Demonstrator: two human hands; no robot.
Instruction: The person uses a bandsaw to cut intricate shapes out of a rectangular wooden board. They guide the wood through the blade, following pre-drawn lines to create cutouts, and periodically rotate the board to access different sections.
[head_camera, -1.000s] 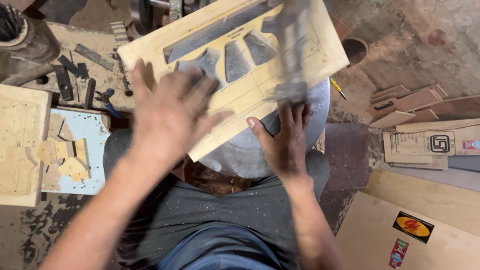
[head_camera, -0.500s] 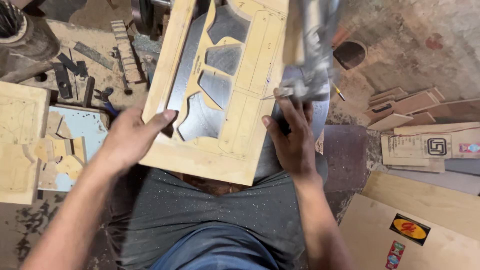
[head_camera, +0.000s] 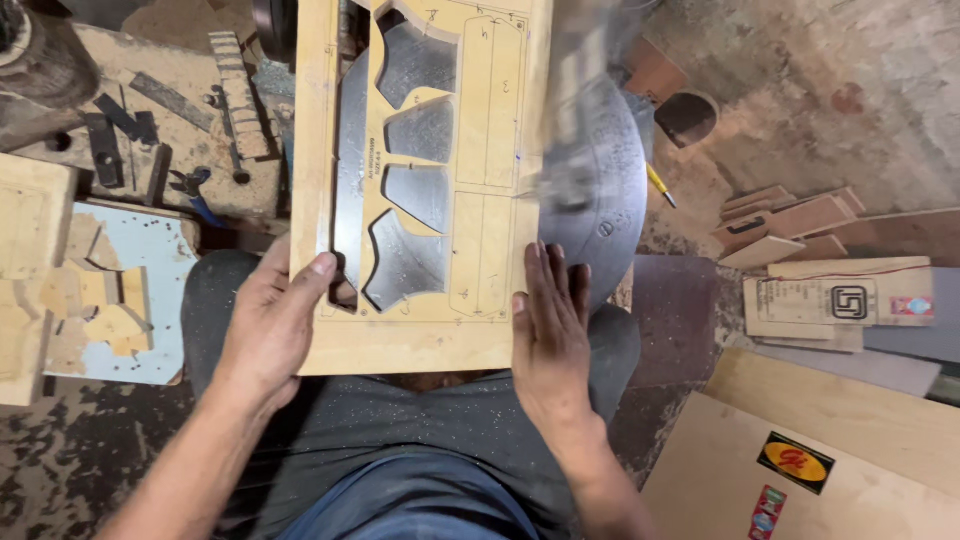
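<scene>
Plywood panel (head_camera: 420, 190) steadied on the round metal table (head_camera: 600, 200).
Long axis runs away; left hand (head_camera: 270, 320) grips its near corner, right hand (head_camera: 550, 320) presses flat.

I see left hand (head_camera: 268, 325) curled, thumb up on top; right hand (head_camera: 549, 320) flat, fingers extended far-ward; both forearms angled inward.
</scene>
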